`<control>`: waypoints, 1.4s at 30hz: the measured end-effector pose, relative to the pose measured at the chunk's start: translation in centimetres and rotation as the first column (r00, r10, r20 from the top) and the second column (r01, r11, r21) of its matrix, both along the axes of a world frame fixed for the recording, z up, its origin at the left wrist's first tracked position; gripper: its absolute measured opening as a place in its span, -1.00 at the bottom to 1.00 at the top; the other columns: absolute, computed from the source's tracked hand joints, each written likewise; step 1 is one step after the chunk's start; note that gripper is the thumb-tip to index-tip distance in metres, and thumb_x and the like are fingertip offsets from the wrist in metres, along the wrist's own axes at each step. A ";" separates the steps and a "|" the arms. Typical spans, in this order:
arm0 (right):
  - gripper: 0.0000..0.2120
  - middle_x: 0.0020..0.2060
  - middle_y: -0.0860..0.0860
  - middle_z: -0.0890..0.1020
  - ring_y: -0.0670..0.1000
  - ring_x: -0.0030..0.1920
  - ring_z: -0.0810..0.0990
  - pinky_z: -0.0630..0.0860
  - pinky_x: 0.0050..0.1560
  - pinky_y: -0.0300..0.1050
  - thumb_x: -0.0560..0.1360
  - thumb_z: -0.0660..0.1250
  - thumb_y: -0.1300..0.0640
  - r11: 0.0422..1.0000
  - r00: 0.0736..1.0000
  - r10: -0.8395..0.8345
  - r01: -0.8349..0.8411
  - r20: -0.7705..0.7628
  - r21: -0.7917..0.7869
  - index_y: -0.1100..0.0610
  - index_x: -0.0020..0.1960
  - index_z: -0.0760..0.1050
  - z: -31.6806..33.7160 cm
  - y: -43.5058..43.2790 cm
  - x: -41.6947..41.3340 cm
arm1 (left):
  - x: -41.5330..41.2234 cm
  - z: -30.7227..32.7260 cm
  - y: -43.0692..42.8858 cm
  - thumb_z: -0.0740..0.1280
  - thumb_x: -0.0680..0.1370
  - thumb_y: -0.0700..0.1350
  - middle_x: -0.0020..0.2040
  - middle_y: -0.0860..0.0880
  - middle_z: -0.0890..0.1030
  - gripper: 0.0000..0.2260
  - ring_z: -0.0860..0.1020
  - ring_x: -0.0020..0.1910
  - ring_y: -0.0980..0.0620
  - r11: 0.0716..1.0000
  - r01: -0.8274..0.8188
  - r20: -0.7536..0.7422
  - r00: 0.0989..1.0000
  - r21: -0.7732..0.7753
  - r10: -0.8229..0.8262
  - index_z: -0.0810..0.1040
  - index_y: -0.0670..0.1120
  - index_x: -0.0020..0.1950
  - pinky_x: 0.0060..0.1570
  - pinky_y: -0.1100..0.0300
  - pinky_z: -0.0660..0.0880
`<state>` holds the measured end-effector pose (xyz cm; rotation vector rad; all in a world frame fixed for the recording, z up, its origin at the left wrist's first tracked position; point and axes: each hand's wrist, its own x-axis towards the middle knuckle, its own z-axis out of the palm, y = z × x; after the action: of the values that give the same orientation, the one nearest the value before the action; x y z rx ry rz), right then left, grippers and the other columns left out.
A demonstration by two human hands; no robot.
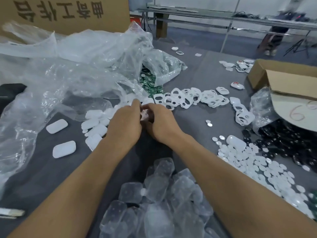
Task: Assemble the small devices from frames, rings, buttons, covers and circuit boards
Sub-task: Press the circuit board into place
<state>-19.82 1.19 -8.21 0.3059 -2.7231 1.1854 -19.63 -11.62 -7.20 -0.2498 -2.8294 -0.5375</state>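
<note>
Left hand (124, 125) and right hand (162, 125) meet, both pinching a small white part (144, 114) between them; a slipped pinch could drop it among the white frames (188, 98) just beyond.

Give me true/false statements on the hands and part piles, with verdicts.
The left hand and the right hand hold one small white part between them. True.
The green circuit boards lie in the cardboard box. False: they spill from the clear plastic bag beyond the hands; the box stands at the right.
The clear covers are piled between the forearms, nearest the camera. True.
The white frames lie left of the left hand. False: they are spread beyond and right of the right hand.
The black parts are heaped at the far right. True.
</note>
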 end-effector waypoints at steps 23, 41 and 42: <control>-0.86 -0.05 0.12 0.59 0.12 -0.08 0.57 0.44 -0.12 -0.09 0.44 0.37 0.31 0.970 0.995 0.008 0.017 -0.101 0.241 0.17 -0.03 0.62 0.6 0.2 -0.2 | 0.4 0.2 -1.2 0.38 0.50 -0.33 -0.06 0.01 0.64 -0.77 0.62 -0.19 0.04 0.956 -0.028 0.082 0.997 0.291 0.004 0.56 0.00 0.01 -0.23 0.35 0.51; -0.55 0.01 0.44 0.58 0.07 -0.06 0.50 0.43 0.04 0.08 0.45 0.47 0.13 0.768 0.983 -0.097 0.174 0.157 -0.616 0.07 0.34 0.56 5.6 15.3 33.5 | 24.3 3.9 11.4 0.53 0.40 -0.18 -0.15 -0.11 0.75 -0.81 0.73 -0.13 0.04 0.104 0.019 0.077 0.541 0.994 -0.838 0.73 -0.10 0.00 -0.08 0.28 0.61; -0.60 0.03 0.45 0.56 0.07 -0.06 0.49 0.43 0.03 0.06 0.50 0.47 0.13 0.783 0.984 -0.103 0.169 0.144 -0.599 0.05 0.33 0.58 5.3 15.8 34.5 | 24.9 3.6 12.0 0.52 0.41 -0.20 -0.10 -0.14 0.75 -0.79 0.73 -0.09 0.00 0.093 0.013 0.073 0.514 0.996 -0.855 0.72 -0.12 0.04 -0.05 0.25 0.62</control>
<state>14.72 16.99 -2.89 -0.0438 -2.2075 1.9800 5.30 0.37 -3.59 -0.9371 -2.0705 -2.9356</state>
